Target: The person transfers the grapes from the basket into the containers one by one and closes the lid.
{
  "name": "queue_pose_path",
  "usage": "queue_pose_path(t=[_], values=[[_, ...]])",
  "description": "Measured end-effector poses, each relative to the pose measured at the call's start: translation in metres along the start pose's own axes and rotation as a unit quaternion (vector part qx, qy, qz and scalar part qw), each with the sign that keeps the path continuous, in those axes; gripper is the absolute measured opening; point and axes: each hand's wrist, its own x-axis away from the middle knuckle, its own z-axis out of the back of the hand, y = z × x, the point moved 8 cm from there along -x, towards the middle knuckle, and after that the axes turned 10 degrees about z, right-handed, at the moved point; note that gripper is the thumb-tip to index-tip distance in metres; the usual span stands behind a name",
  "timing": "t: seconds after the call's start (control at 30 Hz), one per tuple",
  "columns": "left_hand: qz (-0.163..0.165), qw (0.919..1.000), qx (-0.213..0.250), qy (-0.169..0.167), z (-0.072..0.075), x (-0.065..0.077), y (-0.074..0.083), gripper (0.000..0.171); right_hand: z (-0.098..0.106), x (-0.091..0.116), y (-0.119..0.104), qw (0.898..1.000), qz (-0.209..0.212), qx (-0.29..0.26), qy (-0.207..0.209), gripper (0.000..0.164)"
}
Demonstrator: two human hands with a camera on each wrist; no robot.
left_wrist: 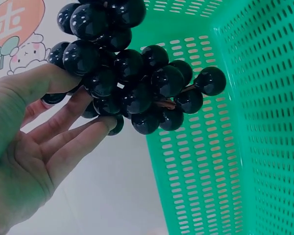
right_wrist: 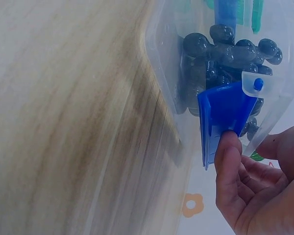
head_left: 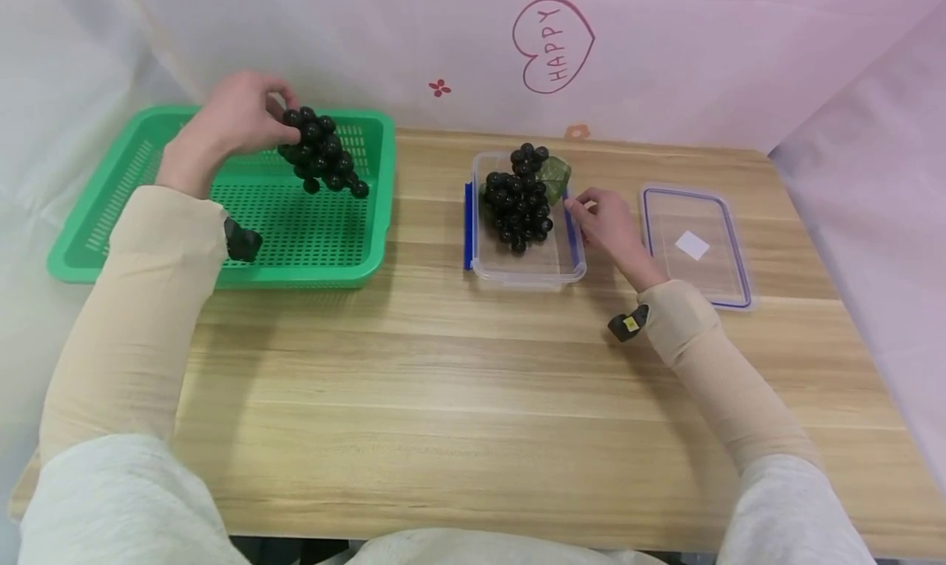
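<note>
My left hand (head_left: 240, 115) holds a bunch of black grapes (head_left: 319, 153) over the green basket (head_left: 375, 257); the left wrist view shows thumb and fingertips gripping the grapes (left_wrist: 132, 88). A second bunch of black grapes (head_left: 517, 199), with a green leaf (head_left: 553, 179), lies in a clear plastic container (head_left: 517, 277) on the table. At the container's right side is my right hand (head_left: 606, 224). It pinches the wall there, with fingers against the blue latch (right_wrist: 228, 107) and the thumb at the rim.
To the right of the container lies its clear lid (head_left: 665, 253) with a blue seal and a white label (head_left: 692, 245). A printed cloth (head_left: 458, 48) hangs behind the wooden table (head_left: 443, 401).
</note>
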Motion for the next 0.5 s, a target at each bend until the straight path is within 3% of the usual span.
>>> queue_pose_path(t=[0.5], values=[[-0.021,0.9991,0.019,0.032,0.012,0.009,0.037,0.037,0.0,-0.001,0.004,1.0,-0.004,0.013,0.004,0.037]])
